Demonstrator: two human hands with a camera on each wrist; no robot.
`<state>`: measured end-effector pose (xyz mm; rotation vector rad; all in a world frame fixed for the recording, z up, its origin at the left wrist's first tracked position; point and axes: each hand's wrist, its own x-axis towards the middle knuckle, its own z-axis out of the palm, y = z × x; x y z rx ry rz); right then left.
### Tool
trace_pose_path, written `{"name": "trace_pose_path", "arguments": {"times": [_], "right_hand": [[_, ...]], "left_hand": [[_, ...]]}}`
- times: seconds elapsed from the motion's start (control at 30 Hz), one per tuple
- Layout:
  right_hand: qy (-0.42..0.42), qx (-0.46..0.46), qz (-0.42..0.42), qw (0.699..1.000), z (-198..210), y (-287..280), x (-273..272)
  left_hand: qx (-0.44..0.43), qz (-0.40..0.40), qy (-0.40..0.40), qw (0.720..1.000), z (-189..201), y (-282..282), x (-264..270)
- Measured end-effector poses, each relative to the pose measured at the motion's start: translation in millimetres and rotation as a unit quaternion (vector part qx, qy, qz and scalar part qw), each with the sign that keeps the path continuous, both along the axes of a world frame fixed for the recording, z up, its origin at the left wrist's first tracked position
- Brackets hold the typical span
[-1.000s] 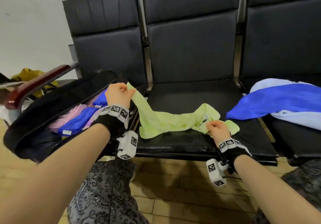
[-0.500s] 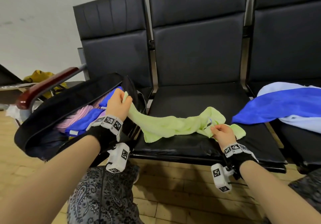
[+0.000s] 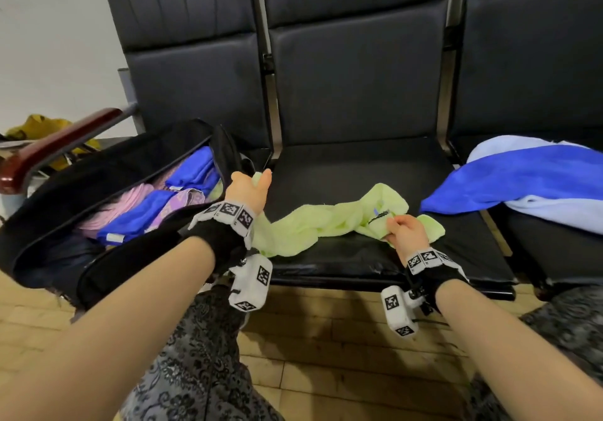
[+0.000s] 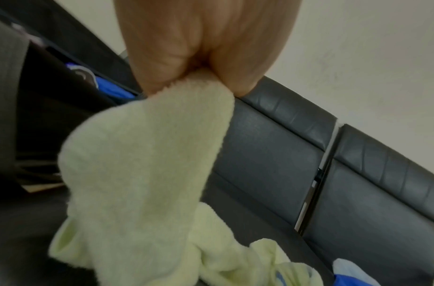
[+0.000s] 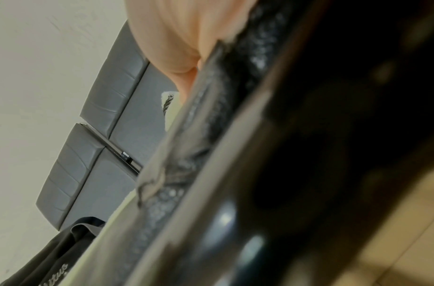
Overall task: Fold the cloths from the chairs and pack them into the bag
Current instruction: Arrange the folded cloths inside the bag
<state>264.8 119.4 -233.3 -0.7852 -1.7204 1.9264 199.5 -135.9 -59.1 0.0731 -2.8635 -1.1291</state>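
Her left hand (image 3: 247,189) pinches one corner of the green cloth (image 3: 329,221) near the bag (image 3: 107,172) while her right hand (image 3: 406,231) pinches the far end, probably to stretch it flat for folding.

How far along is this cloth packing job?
Partly done: the open bag on the left chair already holds blue cloths and pink cloths. In hand: the left hand and right hand each pinch an end of the light green cloth, still unfolded. Left: the blue and white cloths heaped on the right chair.
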Motion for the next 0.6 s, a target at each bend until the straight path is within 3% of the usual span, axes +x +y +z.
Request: {"name": "trace_pose_path", "arguments": {"times": [0.1, 0.2, 0.33, 0.43, 0.5, 0.6], "right_hand": [[0.016, -0.035, 0.001, 0.999, 3, -2, 1], [0.027, -0.058, 0.005, 0.998, 9, -5, 3], [0.044, -0.085, 0.012, 0.995, 13, -7, 6], [0.049, -0.092, 0.026, 0.994, 14, -8, 8], [0.052, -0.095, 0.029, 0.994, 15, -9, 10], [0.052, -0.094, 0.030, 0.994, 15, -9, 10]], "left_hand": [[-0.027, -0.008, -0.048, 0.998, 3, 7, -7], [0.015, -0.020, -0.033, 0.999, 9, 10, -20], [0.124, 0.003, 0.080, 0.989, 22, 19, -33], [0.205, 0.018, 0.186, 0.961, 25, 34, -22], [0.198, -0.022, 0.203, 0.959, 8, 48, -10], [0.139, -0.128, 0.143, 0.971, -41, 72, 9]]}}
